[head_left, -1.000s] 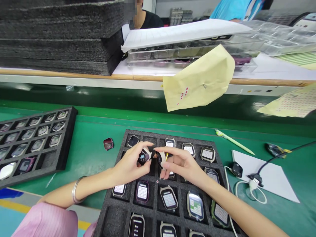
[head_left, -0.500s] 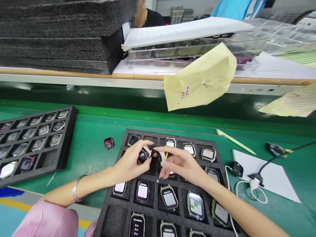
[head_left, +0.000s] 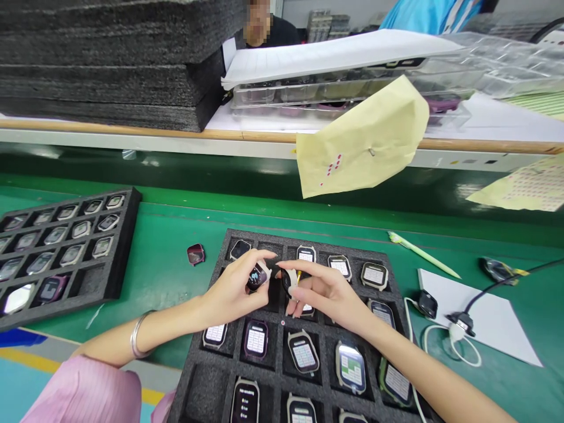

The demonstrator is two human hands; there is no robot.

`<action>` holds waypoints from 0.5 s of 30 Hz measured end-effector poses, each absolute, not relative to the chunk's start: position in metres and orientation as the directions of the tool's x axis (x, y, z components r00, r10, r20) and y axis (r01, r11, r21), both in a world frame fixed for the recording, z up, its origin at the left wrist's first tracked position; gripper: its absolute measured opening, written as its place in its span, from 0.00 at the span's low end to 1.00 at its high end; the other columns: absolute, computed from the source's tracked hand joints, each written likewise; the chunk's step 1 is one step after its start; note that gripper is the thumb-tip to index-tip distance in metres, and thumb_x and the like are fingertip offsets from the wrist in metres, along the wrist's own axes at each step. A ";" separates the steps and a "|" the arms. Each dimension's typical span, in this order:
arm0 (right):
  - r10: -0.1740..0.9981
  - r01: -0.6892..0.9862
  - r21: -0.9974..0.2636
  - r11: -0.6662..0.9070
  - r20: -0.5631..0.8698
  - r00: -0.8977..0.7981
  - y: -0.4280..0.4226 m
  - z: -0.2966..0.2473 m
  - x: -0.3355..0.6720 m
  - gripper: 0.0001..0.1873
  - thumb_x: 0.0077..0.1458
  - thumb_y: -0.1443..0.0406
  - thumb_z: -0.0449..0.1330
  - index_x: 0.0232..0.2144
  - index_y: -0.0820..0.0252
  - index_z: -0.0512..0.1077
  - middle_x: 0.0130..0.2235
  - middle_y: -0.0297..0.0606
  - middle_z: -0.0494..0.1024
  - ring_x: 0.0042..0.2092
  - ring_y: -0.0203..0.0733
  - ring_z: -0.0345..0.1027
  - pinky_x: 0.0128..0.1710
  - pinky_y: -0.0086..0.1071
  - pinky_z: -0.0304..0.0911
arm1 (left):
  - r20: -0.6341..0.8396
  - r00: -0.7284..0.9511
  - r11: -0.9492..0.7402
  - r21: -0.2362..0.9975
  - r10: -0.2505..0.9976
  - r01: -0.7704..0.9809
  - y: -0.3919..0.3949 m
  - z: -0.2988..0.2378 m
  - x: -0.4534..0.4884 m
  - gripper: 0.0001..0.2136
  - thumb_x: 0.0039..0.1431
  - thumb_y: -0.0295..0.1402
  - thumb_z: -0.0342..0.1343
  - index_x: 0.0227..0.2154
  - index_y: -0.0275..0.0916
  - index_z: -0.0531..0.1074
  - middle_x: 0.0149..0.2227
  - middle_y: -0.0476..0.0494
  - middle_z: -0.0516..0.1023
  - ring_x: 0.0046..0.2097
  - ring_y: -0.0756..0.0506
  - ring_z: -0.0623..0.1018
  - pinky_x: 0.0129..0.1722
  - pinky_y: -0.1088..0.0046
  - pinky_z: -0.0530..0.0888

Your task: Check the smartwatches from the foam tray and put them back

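My left hand [head_left: 233, 291] holds a smartwatch without a strap [head_left: 257, 276] between thumb and fingers, its dark screen lit with small figures. Close beside it, my right hand [head_left: 328, 291] grips a second, pale-rimmed watch [head_left: 287, 283] turned edge-on. A thin yellow piece shows by the right fingers, too small to name. Both hands are above a black foam tray [head_left: 205, 388]. Its pockets hold several watches, among them a purple-framed one [head_left: 256, 339] and a beige one [head_left: 303, 351], many with lit white screens.
Another foam tray of watches [head_left: 127, 247] lies at the left. A small dark red watch piece [head_left: 195, 254] is on the green table [head_left: 163, 235]. A pale green pen [head_left: 425, 255], white paper [head_left: 493, 317] and cables are at the right. Stacked foam [head_left: 110, 35] and hanging yellow paper [head_left: 361, 141] are on the shelf.
The whole view has shifted slightly, with everything a little further right. Both hands keep their hold on the two watches, almost still.
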State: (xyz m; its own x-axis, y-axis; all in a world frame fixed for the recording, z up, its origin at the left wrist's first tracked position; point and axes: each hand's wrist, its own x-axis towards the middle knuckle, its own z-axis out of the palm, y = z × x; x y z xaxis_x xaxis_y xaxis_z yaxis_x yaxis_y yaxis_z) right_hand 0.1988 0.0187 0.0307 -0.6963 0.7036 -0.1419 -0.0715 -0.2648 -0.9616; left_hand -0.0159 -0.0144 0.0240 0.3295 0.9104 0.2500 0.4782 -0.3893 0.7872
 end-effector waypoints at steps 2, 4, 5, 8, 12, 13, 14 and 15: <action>0.715 -0.077 -0.961 -0.266 -0.143 -0.684 0.018 0.033 0.198 0.22 0.56 0.62 0.65 0.52 0.62 0.70 0.26 0.36 0.79 0.26 0.39 0.76 0.28 0.29 0.72 | 0.235 0.336 -0.381 0.789 0.912 0.483 -0.014 0.025 -0.017 0.19 0.55 0.25 0.52 0.50 0.41 0.61 0.41 0.45 0.73 0.40 0.47 0.74 0.43 0.71 0.71; 0.726 -0.089 -0.960 -0.266 -0.139 -0.673 0.018 0.035 0.198 0.20 0.56 0.62 0.65 0.50 0.62 0.71 0.26 0.35 0.79 0.26 0.39 0.76 0.28 0.29 0.72 | 0.222 0.338 -0.372 0.790 0.915 0.488 -0.014 0.025 -0.017 0.18 0.55 0.25 0.53 0.49 0.41 0.62 0.41 0.46 0.73 0.40 0.46 0.74 0.42 0.71 0.71; 0.729 -0.093 -0.960 -0.265 -0.136 -0.671 0.018 0.036 0.198 0.20 0.55 0.62 0.66 0.50 0.62 0.71 0.27 0.35 0.79 0.26 0.39 0.76 0.28 0.29 0.72 | 0.217 0.335 -0.366 0.790 0.917 0.491 -0.013 0.025 -0.017 0.18 0.56 0.25 0.52 0.50 0.41 0.61 0.40 0.46 0.73 0.40 0.46 0.74 0.42 0.71 0.71; 0.721 -0.090 -0.961 -0.260 -0.132 -0.681 0.019 0.035 0.199 0.22 0.56 0.63 0.65 0.52 0.62 0.70 0.26 0.36 0.80 0.26 0.38 0.76 0.28 0.28 0.72 | 0.214 0.322 -0.356 0.795 0.922 0.492 -0.013 0.026 -0.017 0.19 0.56 0.25 0.52 0.51 0.41 0.60 0.39 0.46 0.73 0.38 0.47 0.74 0.42 0.70 0.71; 0.712 -0.110 -0.961 -0.252 -0.107 -0.694 0.020 0.028 0.200 0.23 0.57 0.63 0.65 0.54 0.63 0.68 0.26 0.37 0.81 0.27 0.38 0.76 0.29 0.29 0.73 | 0.246 0.320 -0.381 0.785 0.915 0.488 -0.013 0.026 -0.017 0.21 0.56 0.25 0.52 0.52 0.41 0.59 0.40 0.45 0.72 0.40 0.46 0.74 0.44 0.70 0.71; 0.712 -0.119 -0.961 -0.251 -0.101 -0.694 0.021 0.027 0.200 0.23 0.57 0.63 0.65 0.53 0.62 0.68 0.26 0.37 0.81 0.27 0.39 0.76 0.29 0.29 0.73 | 0.252 0.325 -0.389 0.782 0.912 0.486 -0.013 0.026 -0.017 0.20 0.56 0.25 0.52 0.52 0.41 0.59 0.41 0.44 0.72 0.41 0.46 0.74 0.44 0.70 0.71; 0.713 -0.123 -0.960 -0.252 -0.098 -0.694 0.021 0.027 0.200 0.23 0.57 0.63 0.65 0.53 0.62 0.68 0.26 0.37 0.81 0.27 0.39 0.76 0.29 0.30 0.73 | 0.254 0.333 -0.396 0.780 0.908 0.484 -0.013 0.025 -0.016 0.20 0.56 0.25 0.51 0.52 0.41 0.59 0.42 0.44 0.72 0.41 0.46 0.74 0.44 0.70 0.71; 0.714 -0.123 -0.960 -0.252 -0.098 -0.693 0.021 0.027 0.200 0.22 0.57 0.63 0.65 0.53 0.62 0.69 0.26 0.37 0.81 0.27 0.39 0.76 0.29 0.30 0.73 | 0.252 0.343 -0.400 0.780 0.905 0.482 -0.013 0.025 -0.016 0.19 0.57 0.25 0.51 0.52 0.41 0.60 0.42 0.44 0.72 0.42 0.46 0.74 0.45 0.69 0.71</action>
